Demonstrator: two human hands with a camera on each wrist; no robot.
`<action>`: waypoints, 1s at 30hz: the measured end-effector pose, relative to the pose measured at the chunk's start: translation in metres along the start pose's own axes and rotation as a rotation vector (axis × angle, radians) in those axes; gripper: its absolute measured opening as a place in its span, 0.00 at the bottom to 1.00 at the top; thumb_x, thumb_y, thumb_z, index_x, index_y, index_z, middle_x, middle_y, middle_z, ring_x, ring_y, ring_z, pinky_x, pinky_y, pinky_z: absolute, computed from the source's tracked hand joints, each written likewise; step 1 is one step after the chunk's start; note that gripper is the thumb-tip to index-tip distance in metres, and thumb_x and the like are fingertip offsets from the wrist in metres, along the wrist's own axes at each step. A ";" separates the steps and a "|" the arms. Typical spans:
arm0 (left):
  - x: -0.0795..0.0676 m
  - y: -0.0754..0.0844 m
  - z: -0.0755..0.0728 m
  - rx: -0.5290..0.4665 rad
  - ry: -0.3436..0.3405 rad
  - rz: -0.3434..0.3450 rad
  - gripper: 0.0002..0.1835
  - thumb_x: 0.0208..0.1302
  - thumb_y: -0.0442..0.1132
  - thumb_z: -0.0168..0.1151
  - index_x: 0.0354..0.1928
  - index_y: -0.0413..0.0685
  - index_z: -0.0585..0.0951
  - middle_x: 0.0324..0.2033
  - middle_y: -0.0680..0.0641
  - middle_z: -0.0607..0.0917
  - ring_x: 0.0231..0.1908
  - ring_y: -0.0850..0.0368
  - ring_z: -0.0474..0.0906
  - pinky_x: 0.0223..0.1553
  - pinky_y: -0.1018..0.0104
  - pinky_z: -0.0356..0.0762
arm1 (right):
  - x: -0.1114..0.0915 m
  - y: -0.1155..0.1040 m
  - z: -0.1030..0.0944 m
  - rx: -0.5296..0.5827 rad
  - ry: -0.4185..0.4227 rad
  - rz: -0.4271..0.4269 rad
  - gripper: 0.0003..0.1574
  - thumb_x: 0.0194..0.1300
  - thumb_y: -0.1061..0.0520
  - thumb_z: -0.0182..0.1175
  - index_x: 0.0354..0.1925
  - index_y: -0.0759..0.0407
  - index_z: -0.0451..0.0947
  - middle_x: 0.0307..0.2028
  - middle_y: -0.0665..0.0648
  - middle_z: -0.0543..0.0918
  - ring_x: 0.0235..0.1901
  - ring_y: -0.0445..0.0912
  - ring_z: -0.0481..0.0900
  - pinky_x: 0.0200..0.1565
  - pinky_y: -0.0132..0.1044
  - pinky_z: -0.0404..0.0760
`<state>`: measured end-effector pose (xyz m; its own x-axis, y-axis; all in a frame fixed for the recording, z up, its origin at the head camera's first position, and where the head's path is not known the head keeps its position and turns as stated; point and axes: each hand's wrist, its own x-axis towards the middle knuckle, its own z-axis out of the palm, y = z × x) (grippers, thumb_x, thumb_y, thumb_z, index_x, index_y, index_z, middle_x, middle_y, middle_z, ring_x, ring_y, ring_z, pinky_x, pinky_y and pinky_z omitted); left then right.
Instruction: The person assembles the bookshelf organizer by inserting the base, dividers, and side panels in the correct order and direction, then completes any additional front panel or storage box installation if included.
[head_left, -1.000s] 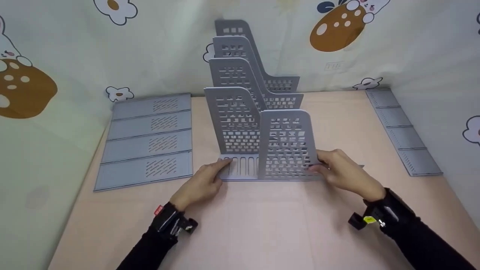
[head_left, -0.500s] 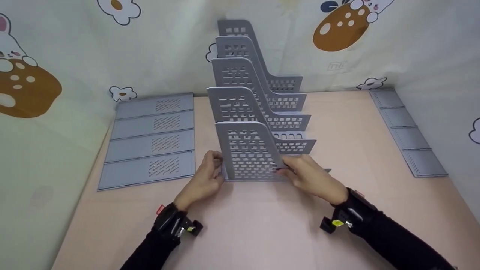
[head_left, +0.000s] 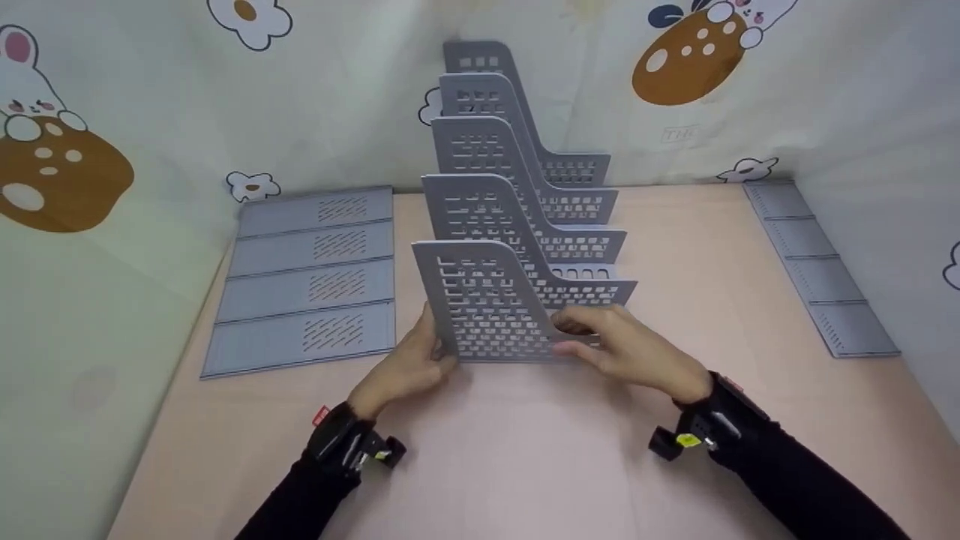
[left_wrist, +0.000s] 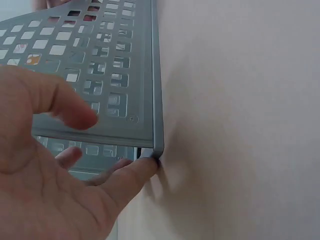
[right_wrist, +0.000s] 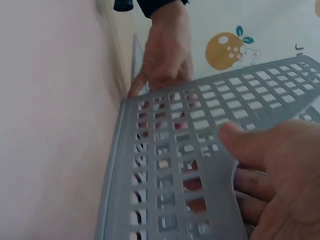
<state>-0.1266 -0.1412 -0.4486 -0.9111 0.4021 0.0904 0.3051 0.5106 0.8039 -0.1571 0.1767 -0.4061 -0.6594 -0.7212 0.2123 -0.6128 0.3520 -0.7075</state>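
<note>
Panel (head_left: 487,304) stood at its row's front on the counter (head_left: 525,465).
Right hand (head_left: 626,349) pinched its edge; left hand (head_left: 397,379), fingers spread, touched its lower corner. Four panels (head_left: 472,185) already stood behind; this one seemed nearly placed. Left sheet (head_left: 270,289) and right strip (head_left: 814,274) lay unused. Faint wall lettering (head_left: 681,135) looked like "THE".

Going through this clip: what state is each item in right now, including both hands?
Front panel: upright, gripped at its right side.
Four panels behind it: upright, in a row.
Left slitted sections: lying flat on the table.
Right narrow sections: lying flat.
Right hand: pinching the front panel.
Left hand: touching its lower left corner.
</note>
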 end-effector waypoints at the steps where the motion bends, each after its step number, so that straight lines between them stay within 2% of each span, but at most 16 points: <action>1: 0.000 0.000 0.000 0.003 -0.004 -0.007 0.54 0.56 0.23 0.62 0.81 0.45 0.44 0.72 0.37 0.63 0.73 0.44 0.57 0.72 0.47 0.54 | -0.005 0.004 -0.008 0.012 0.001 0.020 0.11 0.71 0.58 0.65 0.50 0.60 0.81 0.43 0.51 0.86 0.42 0.42 0.84 0.46 0.38 0.84; 4: -0.002 0.001 0.000 0.059 -0.016 -0.050 0.42 0.60 0.26 0.66 0.76 0.45 0.62 0.64 0.39 0.73 0.67 0.44 0.67 0.68 0.50 0.63 | -0.022 0.021 -0.031 0.043 0.035 0.089 0.11 0.72 0.56 0.64 0.49 0.60 0.82 0.44 0.50 0.86 0.44 0.44 0.85 0.49 0.39 0.84; 6: -0.002 0.002 0.000 0.102 -0.010 -0.072 0.36 0.61 0.28 0.69 0.72 0.44 0.70 0.60 0.40 0.77 0.64 0.44 0.71 0.66 0.50 0.67 | -0.034 0.035 -0.045 0.057 0.067 0.143 0.10 0.72 0.57 0.64 0.48 0.60 0.83 0.43 0.51 0.86 0.43 0.45 0.85 0.49 0.38 0.83; 9: -0.002 0.006 0.000 0.133 0.004 -0.106 0.31 0.61 0.31 0.70 0.67 0.44 0.75 0.57 0.40 0.80 0.60 0.44 0.74 0.63 0.48 0.70 | -0.052 0.058 -0.058 0.109 0.084 0.210 0.08 0.73 0.61 0.62 0.47 0.64 0.82 0.42 0.55 0.86 0.43 0.51 0.85 0.48 0.35 0.83; 12: -0.004 0.009 -0.002 0.139 0.014 -0.122 0.27 0.62 0.31 0.70 0.63 0.43 0.77 0.56 0.40 0.82 0.58 0.44 0.78 0.61 0.49 0.74 | -0.062 0.072 -0.058 0.184 0.020 0.283 0.08 0.73 0.66 0.60 0.48 0.69 0.81 0.43 0.61 0.85 0.42 0.56 0.85 0.46 0.35 0.84; 15: -0.007 0.013 0.001 0.129 0.015 -0.131 0.23 0.64 0.31 0.69 0.61 0.40 0.77 0.53 0.40 0.84 0.54 0.45 0.81 0.55 0.51 0.79 | -0.064 0.073 -0.051 0.255 0.009 0.432 0.11 0.74 0.67 0.58 0.51 0.74 0.78 0.45 0.66 0.84 0.40 0.57 0.85 0.43 0.39 0.86; 18: -0.008 0.014 0.006 0.115 0.036 -0.150 0.21 0.64 0.32 0.69 0.57 0.37 0.78 0.48 0.40 0.86 0.48 0.46 0.83 0.50 0.54 0.82 | -0.058 0.067 -0.045 0.419 0.062 0.596 0.18 0.76 0.65 0.55 0.57 0.79 0.71 0.50 0.71 0.81 0.42 0.57 0.86 0.44 0.44 0.86; 21: -0.009 0.014 0.011 0.103 0.087 -0.172 0.19 0.63 0.31 0.71 0.54 0.35 0.79 0.44 0.40 0.86 0.44 0.48 0.84 0.45 0.56 0.83 | -0.053 0.065 -0.047 0.699 0.110 0.704 0.25 0.79 0.63 0.50 0.63 0.83 0.61 0.58 0.77 0.74 0.51 0.57 0.82 0.51 0.48 0.83; 23: -0.009 0.014 0.014 0.102 0.125 -0.187 0.18 0.61 0.31 0.72 0.52 0.34 0.80 0.43 0.40 0.87 0.42 0.49 0.84 0.43 0.58 0.83 | -0.052 0.066 -0.049 0.858 0.120 0.740 0.28 0.80 0.63 0.47 0.67 0.84 0.56 0.62 0.78 0.70 0.57 0.57 0.78 0.55 0.50 0.80; 25: -0.009 0.014 0.016 0.102 0.152 -0.198 0.19 0.60 0.31 0.73 0.51 0.34 0.80 0.43 0.40 0.87 0.41 0.49 0.84 0.41 0.58 0.83 | -0.054 0.067 -0.048 0.932 0.138 0.756 0.29 0.80 0.64 0.43 0.68 0.85 0.53 0.63 0.78 0.67 0.60 0.58 0.75 0.57 0.50 0.78; 28: -0.007 0.014 0.018 0.105 0.188 -0.183 0.18 0.58 0.31 0.74 0.50 0.36 0.82 0.43 0.40 0.88 0.42 0.49 0.85 0.43 0.57 0.83 | -0.056 0.068 -0.046 0.897 0.153 0.749 0.29 0.80 0.64 0.40 0.68 0.86 0.54 0.63 0.78 0.70 0.60 0.56 0.77 0.58 0.46 0.78; 30: -0.006 0.013 0.018 0.119 0.201 -0.139 0.17 0.58 0.31 0.74 0.49 0.38 0.83 0.44 0.41 0.88 0.44 0.48 0.85 0.47 0.55 0.82 | -0.057 0.070 -0.046 0.859 0.156 0.742 0.28 0.80 0.65 0.39 0.67 0.86 0.56 0.61 0.77 0.73 0.57 0.54 0.79 0.58 0.43 0.78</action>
<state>-0.1119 -0.1228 -0.4494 -0.9797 0.1687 0.1087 0.1928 0.6408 0.7431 -0.1823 0.2703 -0.4369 -0.8177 -0.4033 -0.4108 0.4100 0.0928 -0.9073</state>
